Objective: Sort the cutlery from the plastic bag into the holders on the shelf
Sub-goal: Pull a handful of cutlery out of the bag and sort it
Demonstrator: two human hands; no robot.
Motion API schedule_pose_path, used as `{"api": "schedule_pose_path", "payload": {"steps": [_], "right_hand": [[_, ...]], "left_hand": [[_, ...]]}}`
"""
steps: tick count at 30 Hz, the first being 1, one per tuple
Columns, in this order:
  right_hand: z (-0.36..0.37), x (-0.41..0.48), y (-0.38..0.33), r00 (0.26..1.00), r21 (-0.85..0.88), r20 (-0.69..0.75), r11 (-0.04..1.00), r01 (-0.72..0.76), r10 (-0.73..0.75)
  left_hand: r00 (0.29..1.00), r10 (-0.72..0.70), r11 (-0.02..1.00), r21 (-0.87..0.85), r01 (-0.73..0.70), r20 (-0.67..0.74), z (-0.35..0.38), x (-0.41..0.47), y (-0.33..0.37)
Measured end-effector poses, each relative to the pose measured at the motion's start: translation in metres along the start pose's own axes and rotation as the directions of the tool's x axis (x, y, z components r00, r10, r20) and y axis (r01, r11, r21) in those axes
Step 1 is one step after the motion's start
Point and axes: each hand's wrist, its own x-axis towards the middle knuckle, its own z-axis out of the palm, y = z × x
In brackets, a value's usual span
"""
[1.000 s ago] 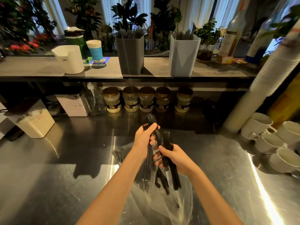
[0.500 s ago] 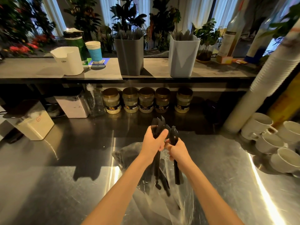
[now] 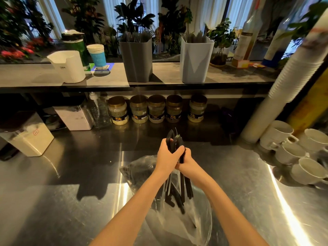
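Head camera shows your left hand (image 3: 166,157) and your right hand (image 3: 189,165) pressed close together. The fingers of both hands are curled tight round one bunch of black cutlery (image 3: 174,142). The bunch stands almost straight up. Its tops poke out above your hands, and its long handles hang down over the open plastic bag (image 3: 140,172) on the shiny counter (image 3: 71,192).

Lots of thin, smooth pieces are in one grip, so some could slide out. If you let go a little, the loose ones will likely drop back in the bag or clatter on the counter.

The hanging handles sit close to the bag. If you lift fast, they could catch the plastic and drag the bag along.

I can see fork tips and a rounder tip in the bunch, so it looks mixed. If you drop it all in one holder, the sorting goes wrong. Split it first.

The dark grey holder (image 3: 136,61) and the pale holder (image 3: 194,59) stand up on the shelf (image 3: 44,75), well apart from your hands. Both already have pieces sticking out. Push a big bunch in and it may jam or tip a holder. I cannot tell what kind is in the pale one, so look before you drop.

White mugs (image 3: 284,134) sit off to your right. Mind your elbow.
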Motion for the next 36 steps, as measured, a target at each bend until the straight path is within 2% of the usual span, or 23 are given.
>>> {"api": "schedule_pose_path", "payload": {"steps": [3, 6, 12, 17, 22, 27, 29, 33, 36], "right_hand": [[-0.003, -0.001, 0.001, 0.997, 0.216, 0.082, 0.976, -0.025, 0.007], [-0.001, 0.000, 0.002, 0.998, 0.422, 0.062, 0.905, -0.050, 0.026], [0.001, 0.003, 0.004, 1.000, 0.447, -0.027, 0.894, -0.002, 0.016], [0.000, 0.004, 0.008, 0.995, 0.394, -0.097, 0.919, 0.026, 0.013], [-0.002, 0.000, 0.007, 0.990, 0.563, -0.144, 0.823, 0.078, 0.004], [0.001, 0.006, 0.010, 0.951, 0.281, -0.306, 0.950, 0.136, -0.045], [0.003, 0.009, 0.011, 0.950, 0.230, -0.309, 0.966, 0.120, -0.045], [0.002, 0.006, 0.008, 0.965, 0.287, -0.261, 0.953, 0.094, -0.017], [0.005, 0.007, 0.009, 0.948, 0.260, -0.317, 0.960, 0.107, -0.020]], "left_hand": [[0.997, -0.051, 0.998, -0.038, 0.049, -0.055, -0.003, 0.002, 0.000], [0.988, -0.151, 0.974, -0.174, 0.142, -0.038, -0.007, 0.003, 0.000], [0.974, -0.227, 0.912, -0.347, 0.218, 0.016, -0.007, 0.002, -0.004], [0.963, -0.255, 0.897, -0.350, 0.269, 0.089, -0.011, 0.002, -0.005], [0.954, -0.255, 0.801, -0.518, 0.298, 0.155, -0.014, 0.003, -0.010], [0.963, -0.233, 0.889, -0.372, 0.267, 0.133, -0.014, -0.003, -0.010], [0.958, -0.259, 0.901, -0.328, 0.285, 0.119, -0.014, -0.003, -0.011], [0.954, -0.272, 0.901, -0.314, 0.298, 0.124, -0.017, -0.001, -0.011], [0.952, -0.292, 0.873, -0.379, 0.306, 0.095, -0.016, -0.001, -0.009]]}}
